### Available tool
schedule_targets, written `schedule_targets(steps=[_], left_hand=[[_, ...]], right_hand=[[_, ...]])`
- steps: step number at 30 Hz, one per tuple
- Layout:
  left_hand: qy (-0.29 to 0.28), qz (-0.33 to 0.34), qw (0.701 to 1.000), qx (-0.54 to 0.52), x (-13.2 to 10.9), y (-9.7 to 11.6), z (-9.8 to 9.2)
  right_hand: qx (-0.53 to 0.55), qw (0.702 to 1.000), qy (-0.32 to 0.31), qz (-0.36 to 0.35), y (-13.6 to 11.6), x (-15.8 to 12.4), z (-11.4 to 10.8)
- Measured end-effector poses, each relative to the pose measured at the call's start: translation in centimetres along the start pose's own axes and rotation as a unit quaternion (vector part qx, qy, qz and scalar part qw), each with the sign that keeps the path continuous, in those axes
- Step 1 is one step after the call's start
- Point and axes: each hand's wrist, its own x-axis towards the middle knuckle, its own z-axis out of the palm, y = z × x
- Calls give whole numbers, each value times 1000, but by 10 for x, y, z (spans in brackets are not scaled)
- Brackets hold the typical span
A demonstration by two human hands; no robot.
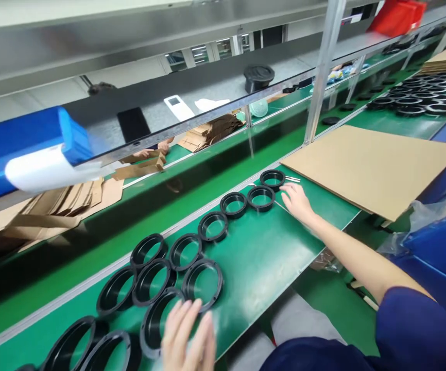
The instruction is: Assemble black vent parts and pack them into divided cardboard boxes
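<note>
Black plastic rings stand in loose rows along the green tabletop (246,257). My left hand (190,335) is at the lower middle, fingers extended and slightly apart, in front of a near black ring (151,322). It overlaps that ring's edge; whether it touches is unclear. Farther along, my right hand (298,203) reaches beside another black ring (260,198), its fingers loosely bent and nothing visible in them. Just beyond lies one more ring (272,178), with a thin metallic item (293,179) next to it.
A flat cardboard sheet (370,167) lies right of my right hand. Blue bins (439,252) stand at the right edge. Overhead, a shelf (215,103) carries a blue tray (26,144) and a phone (133,125). A metal post (323,77) rises behind the table. Another person's hands (153,150) show across the bench.
</note>
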Motion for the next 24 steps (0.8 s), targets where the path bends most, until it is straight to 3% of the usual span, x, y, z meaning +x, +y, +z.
schedule_targets(steps=[3,6,9,13,15,18,20,24], left_hand=[[-75,82,992,-59,27,28,70],[-132,128,978,-103,40,44,122],[-158,124,970,-138,46,53,156],[-197,98,961,-165,52,59,182],[-218,101,955,-173,54,59,188],[-233,121,947,-184,55,56,192],[-235,129,944,-193,52,52,194],[-216,85,948,-218,42,47,203]], right_hand=[[-115,985,-89,90,50,47,4],[-164,965,-186,88,74,59,7],[-170,962,-200,75,82,47,6],[-176,963,-195,58,85,25,-4],[-179,968,-172,41,88,15,-16],[-211,972,-68,79,102,-2,-45],[-238,953,20,185,121,-17,-69],[-213,871,131,423,173,-45,-116]])
